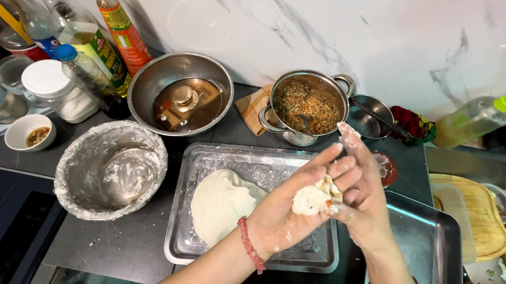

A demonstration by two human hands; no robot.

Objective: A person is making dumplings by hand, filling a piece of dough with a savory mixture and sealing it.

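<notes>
Your left hand (286, 213) cupped the dumpling (314, 198) while your right hand (358, 182) closed its fingers (341, 169) on the top, above the tray (207, 162) holding dough (219, 204).

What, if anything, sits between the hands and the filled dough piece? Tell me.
Nothing visible. The filled dough piece already lies in the left hand, and the right hand pinches its edge directly. The steel tray lies below them.
</notes>
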